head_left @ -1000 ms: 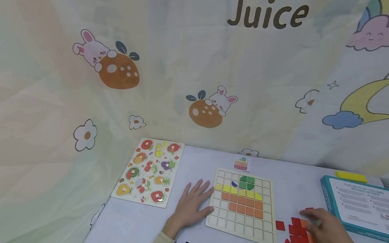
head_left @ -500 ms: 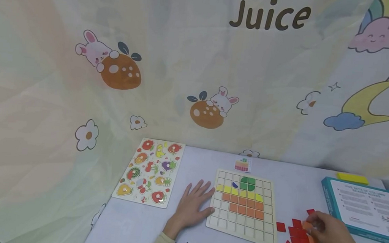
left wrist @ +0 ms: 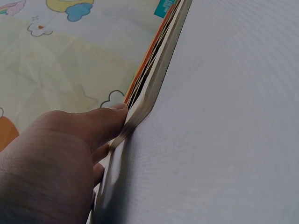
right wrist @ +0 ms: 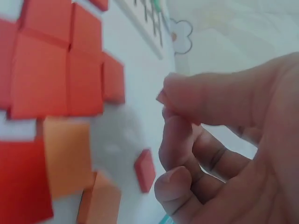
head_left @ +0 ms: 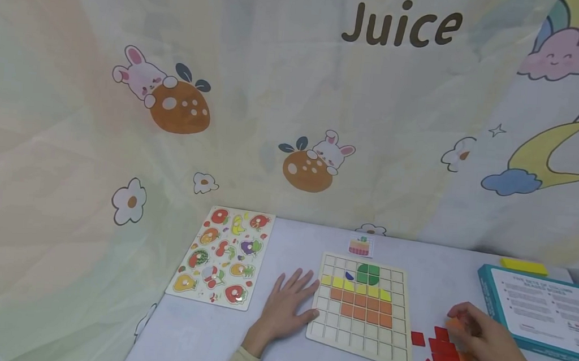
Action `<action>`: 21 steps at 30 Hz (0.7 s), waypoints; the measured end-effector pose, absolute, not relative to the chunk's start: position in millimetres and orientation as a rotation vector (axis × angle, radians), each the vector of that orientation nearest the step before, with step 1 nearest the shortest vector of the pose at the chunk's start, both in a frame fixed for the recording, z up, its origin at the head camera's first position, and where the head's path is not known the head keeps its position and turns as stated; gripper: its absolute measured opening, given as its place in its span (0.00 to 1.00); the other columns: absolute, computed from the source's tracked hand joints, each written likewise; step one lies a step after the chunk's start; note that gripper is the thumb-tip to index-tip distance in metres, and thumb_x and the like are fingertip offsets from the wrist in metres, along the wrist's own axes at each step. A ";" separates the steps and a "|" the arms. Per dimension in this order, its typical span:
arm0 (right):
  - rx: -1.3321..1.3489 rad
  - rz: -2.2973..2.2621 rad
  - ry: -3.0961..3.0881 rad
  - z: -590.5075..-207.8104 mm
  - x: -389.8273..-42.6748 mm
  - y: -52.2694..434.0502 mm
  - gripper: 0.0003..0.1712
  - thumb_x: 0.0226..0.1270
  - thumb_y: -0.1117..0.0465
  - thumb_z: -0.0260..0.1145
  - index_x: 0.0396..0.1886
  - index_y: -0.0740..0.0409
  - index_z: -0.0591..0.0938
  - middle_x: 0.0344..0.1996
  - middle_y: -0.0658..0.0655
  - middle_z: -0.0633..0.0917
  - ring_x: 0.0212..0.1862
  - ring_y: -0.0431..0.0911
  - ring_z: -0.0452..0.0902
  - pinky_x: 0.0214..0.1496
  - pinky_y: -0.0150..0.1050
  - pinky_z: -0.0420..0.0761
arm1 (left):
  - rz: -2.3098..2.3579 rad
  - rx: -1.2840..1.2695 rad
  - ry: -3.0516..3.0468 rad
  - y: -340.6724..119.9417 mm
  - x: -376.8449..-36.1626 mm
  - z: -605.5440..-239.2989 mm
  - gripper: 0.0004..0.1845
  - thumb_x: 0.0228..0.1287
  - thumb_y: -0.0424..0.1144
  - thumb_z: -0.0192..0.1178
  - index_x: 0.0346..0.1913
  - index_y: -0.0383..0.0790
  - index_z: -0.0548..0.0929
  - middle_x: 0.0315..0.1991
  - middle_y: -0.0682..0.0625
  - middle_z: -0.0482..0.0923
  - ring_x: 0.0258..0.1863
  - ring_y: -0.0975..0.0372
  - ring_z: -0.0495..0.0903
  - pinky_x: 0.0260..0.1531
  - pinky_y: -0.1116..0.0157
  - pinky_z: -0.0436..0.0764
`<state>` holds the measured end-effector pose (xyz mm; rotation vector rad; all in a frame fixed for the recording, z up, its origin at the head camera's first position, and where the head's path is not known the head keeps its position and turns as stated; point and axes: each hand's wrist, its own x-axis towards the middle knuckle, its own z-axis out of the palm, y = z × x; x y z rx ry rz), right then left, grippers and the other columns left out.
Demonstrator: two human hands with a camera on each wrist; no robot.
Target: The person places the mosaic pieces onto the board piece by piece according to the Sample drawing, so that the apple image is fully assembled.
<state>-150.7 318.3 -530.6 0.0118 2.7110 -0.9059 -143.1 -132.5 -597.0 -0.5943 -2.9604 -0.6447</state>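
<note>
A cream grid board (head_left: 329, 326) lies on the table, with rows of orange squares (head_left: 366, 313) and yellow pieces (head_left: 360, 288), a green shape (head_left: 368, 274) and a small blue piece (head_left: 349, 276). At its left edge rests my left hand (head_left: 284, 307), fingers spread and thumb touching the rim (left wrist: 152, 91). My right hand (head_left: 488, 340) pinches an orange tile (head_left: 454, 324) between thumb and forefinger, over the loose pieces. In the right wrist view only a corner of that tile (right wrist: 161, 97) shows. Below lie several red tiles (head_left: 444, 354) and other orange tiles (right wrist: 67, 156).
A fruit puzzle board (head_left: 222, 260) lies at the left. Behind the grid board is a small cake picture card (head_left: 361, 245). At the right sits a teal-edged box (head_left: 544, 314), with a yellow block (head_left: 524, 267) behind it. A printed cloth (head_left: 256, 87) hangs at the back.
My right hand has closed its thumb and forefinger on an orange tile among the loose pieces and raised it slightly away from them. My left hand stays at the board's edge.
</note>
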 end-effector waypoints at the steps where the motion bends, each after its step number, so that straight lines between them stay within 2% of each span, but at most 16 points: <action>1: 0.010 -0.922 2.715 -529.5 -151.3 315.2 0.33 0.64 0.47 0.78 0.60 0.59 0.77 0.36 0.53 0.84 0.34 0.44 0.78 0.30 0.34 0.86 | -0.641 -0.593 -2.960 -132.7 -143.2 -597.5 0.36 0.76 0.67 0.52 0.80 0.57 0.70 0.85 0.55 0.59 0.86 0.52 0.54 0.83 0.37 0.51; 6: 0.056 -1.004 2.741 -530.9 -154.3 294.7 0.34 0.57 0.49 0.84 0.59 0.61 0.84 0.40 0.56 0.90 0.36 0.43 0.83 0.35 0.33 0.89 | -0.635 -0.593 -2.965 -133.0 -143.1 -598.0 0.36 0.76 0.67 0.51 0.81 0.57 0.69 0.85 0.56 0.59 0.86 0.52 0.53 0.83 0.38 0.51; 8: 0.042 -1.025 2.779 -532.8 -153.9 284.8 0.36 0.54 0.49 0.86 0.58 0.62 0.85 0.41 0.58 0.91 0.36 0.43 0.84 0.36 0.31 0.88 | -0.636 -0.593 -2.966 -132.9 -143.0 -597.9 0.36 0.75 0.67 0.51 0.81 0.57 0.69 0.85 0.56 0.59 0.86 0.52 0.53 0.84 0.38 0.51; 11: -0.030 -1.041 2.838 -534.7 -152.1 267.3 0.36 0.54 0.47 0.86 0.57 0.63 0.87 0.41 0.57 0.91 0.37 0.43 0.83 0.36 0.26 0.84 | -0.631 -0.588 -2.966 -133.0 -143.1 -598.5 0.37 0.75 0.68 0.51 0.81 0.58 0.69 0.85 0.56 0.58 0.86 0.53 0.53 0.84 0.38 0.51; 16: -0.149 -1.063 2.900 -540.7 -150.9 235.4 0.29 0.52 0.47 0.87 0.51 0.53 0.90 0.39 0.47 0.90 0.37 0.40 0.76 0.37 0.29 0.76 | -0.627 -0.584 -2.966 -132.9 -143.4 -599.5 0.37 0.75 0.68 0.50 0.81 0.58 0.69 0.85 0.57 0.58 0.86 0.53 0.53 0.84 0.39 0.51; 21: -0.225 -1.143 2.898 -552.4 -152.8 203.7 0.23 0.49 0.47 0.88 0.45 0.44 0.92 0.44 0.46 0.88 0.44 0.43 0.74 0.41 0.31 0.74 | -0.632 -0.584 -2.966 -133.0 -144.0 -601.0 0.37 0.75 0.68 0.50 0.81 0.59 0.69 0.85 0.57 0.58 0.86 0.54 0.52 0.84 0.39 0.50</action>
